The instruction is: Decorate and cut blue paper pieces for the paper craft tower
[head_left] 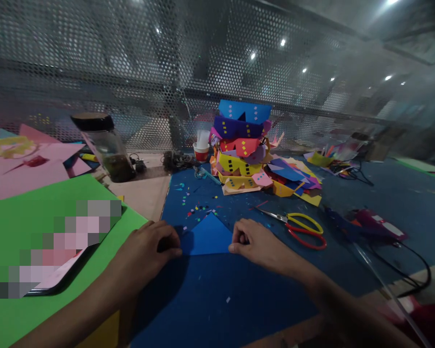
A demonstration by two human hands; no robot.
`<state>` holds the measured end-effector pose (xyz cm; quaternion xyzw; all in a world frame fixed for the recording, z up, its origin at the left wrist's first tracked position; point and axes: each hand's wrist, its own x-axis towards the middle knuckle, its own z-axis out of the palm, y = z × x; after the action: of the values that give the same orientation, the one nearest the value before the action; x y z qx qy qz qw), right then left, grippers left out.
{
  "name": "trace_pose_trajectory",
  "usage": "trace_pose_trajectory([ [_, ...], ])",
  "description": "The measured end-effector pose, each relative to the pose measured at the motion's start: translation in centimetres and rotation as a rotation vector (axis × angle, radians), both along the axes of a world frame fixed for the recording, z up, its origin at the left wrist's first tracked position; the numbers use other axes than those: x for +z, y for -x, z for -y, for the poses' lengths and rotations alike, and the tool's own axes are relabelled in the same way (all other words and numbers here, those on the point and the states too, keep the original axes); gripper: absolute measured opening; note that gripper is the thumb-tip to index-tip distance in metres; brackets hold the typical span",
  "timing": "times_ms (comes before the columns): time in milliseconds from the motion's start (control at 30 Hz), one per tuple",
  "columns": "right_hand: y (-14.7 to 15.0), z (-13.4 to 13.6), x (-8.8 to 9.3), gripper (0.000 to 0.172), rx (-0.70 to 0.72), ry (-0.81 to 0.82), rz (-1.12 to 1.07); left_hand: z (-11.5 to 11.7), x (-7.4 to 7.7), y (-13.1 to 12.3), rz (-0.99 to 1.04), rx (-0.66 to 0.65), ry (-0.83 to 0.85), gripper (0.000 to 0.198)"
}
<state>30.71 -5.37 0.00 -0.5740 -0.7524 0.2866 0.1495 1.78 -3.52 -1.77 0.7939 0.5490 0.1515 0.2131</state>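
A folded piece of bright blue paper (pixel 207 239), triangular in outline, lies on the dark blue mat (pixel 217 299) with its peak pointing away from me. My left hand (pixel 152 244) pinches its left corner between thumb and fingers. At the opposite corner my right hand (pixel 253 241) grips the paper the same way. Scissors (pixel 304 231) with one yellow and one red handle lie just beyond my right hand, blades pointing left. Small coloured paper bits (pixel 201 210) are scattered behind the blue paper.
A stack of cut paper masks (pixel 241 128) stands at the back, beside coloured paper scraps (pixel 293 176). Further left are a paper cup (pixel 202 147) and a dark-lidded jar (pixel 112 150). A phone (pixel 65 270) rests on green paper (pixel 29 227). A glue gun (pixel 373 224) with cord lies right.
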Motion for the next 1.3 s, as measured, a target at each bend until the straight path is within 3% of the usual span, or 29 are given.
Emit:
trace_pose_trajectory([
  [133, 0.0, 0.0, 0.0, 0.013, -0.013, 0.016, -0.013, 1.5, -0.2, -0.7, -0.076, -0.071, -0.132, 0.019],
  [333, 0.2, 0.2, 0.0, 0.014, -0.037, 0.014, -0.013, 4.1, -0.3, -1.5, -0.395, -0.211, -0.303, 0.043],
  [533, 0.2, 0.2, 0.0, 0.014, -0.039, 0.010, -0.010, 5.4, -0.3, -1.5, -0.432, -0.289, -0.358, 0.059],
  [767, 0.2, 0.3, -0.4, 0.014, -0.026, -0.018, -0.011, 5.7, -1.2, -2.0, -0.386, -0.310, -0.380, 0.041],
  [1067, 0.2, 0.2, -0.5, 0.014, -0.040, -0.023, -0.031, 5.8, -0.2, -2.5, -0.433, -0.364, -0.316, 0.038],
  [1300, 0.6, 0.0, -1.1, 0.013, -0.062, -0.138, -0.026, 5.5, -0.8, -3.2, -0.452, -0.327, -0.229, 0.041],
])
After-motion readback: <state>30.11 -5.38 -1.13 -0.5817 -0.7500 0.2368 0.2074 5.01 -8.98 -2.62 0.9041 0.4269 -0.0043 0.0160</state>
